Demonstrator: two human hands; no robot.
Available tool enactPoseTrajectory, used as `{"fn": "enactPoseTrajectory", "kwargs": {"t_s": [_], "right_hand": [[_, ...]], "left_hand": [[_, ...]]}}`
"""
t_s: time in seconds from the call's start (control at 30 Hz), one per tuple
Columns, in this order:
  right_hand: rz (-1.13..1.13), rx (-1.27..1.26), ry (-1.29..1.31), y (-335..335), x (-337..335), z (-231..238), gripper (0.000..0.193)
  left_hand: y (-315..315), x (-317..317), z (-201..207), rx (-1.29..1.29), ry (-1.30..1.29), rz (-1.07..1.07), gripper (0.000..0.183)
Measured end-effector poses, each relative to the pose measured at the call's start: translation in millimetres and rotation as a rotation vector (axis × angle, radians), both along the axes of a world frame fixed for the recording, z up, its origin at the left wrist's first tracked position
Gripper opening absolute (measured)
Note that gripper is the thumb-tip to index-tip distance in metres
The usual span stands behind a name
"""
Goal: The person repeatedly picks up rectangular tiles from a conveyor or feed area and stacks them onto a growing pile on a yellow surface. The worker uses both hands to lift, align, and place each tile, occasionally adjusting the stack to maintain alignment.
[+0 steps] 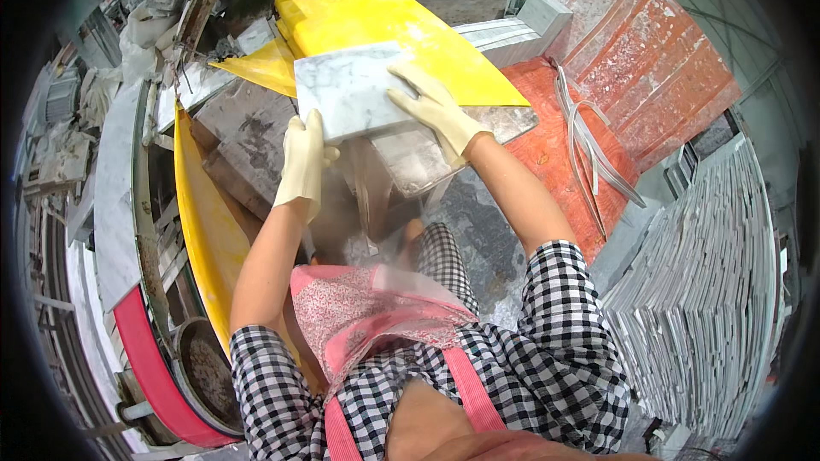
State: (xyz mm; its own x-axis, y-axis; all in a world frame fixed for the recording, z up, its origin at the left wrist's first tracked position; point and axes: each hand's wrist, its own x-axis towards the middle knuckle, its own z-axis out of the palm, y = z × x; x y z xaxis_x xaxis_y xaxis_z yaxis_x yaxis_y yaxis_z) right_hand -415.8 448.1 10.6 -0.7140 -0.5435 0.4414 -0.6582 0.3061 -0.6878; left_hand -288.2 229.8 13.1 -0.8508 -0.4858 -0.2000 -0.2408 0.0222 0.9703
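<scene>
Two gloved hands, apart from each other, clamp one marble slab (pixel 346 90) at 11 o'clock from the middle of the view. The left hand (pixel 301 158) grips its lower left corner; the right hand (pixel 431 111) holds its right edge. Whatever touches the slab's underside is hidden, and pale haze blurs the space just below it. At 9 o'clock, the dark round rim cuts off grey clutter (pixel 64 154) too jumbled to sort out.

The slab is flat and four-sided, white with smoky grey veins; the gloves are cream, thin and wrinkled. A dusty, smooth yellow sheet (pixel 401 21) spreads at 12 o'clock. At 2 o'clock stands a ridged, red-orange panel (pixel 645 60), scuffed white. Many thin, rough-edged grey slabs (pixel 700 290) pack tightly together at 4 o'clock. Checked sleeves (pixel 559 307) and patterned pink cloth (pixel 367 312) fill 5 to 7 o'clock.
</scene>
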Motion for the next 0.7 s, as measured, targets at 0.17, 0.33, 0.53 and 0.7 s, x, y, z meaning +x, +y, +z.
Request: {"fn": "enactPoseTrajectory", "kwargs": {"t_s": [0.17,0.33,0.53,0.7], "right_hand": [[-0.028,0.029,0.092,-6,-10,-1,0.048],[0.046,-0.058,-0.061,-2,-3,3,0.043],[-0.183,0.290,0.229,-12,12,20,0.035],[-0.127,0.430,0.167,-1,13,28,0.046]], "left_hand": [[4,-11,-6,-0.021,-0.006,0.105,0.046],[6,-8,-7,-0.035,0.012,0.097,0.047],[4,8,18,0.020,0.003,-0.075,0.041],[-6,23,29,0.071,0.030,-0.279,0.044]]}}
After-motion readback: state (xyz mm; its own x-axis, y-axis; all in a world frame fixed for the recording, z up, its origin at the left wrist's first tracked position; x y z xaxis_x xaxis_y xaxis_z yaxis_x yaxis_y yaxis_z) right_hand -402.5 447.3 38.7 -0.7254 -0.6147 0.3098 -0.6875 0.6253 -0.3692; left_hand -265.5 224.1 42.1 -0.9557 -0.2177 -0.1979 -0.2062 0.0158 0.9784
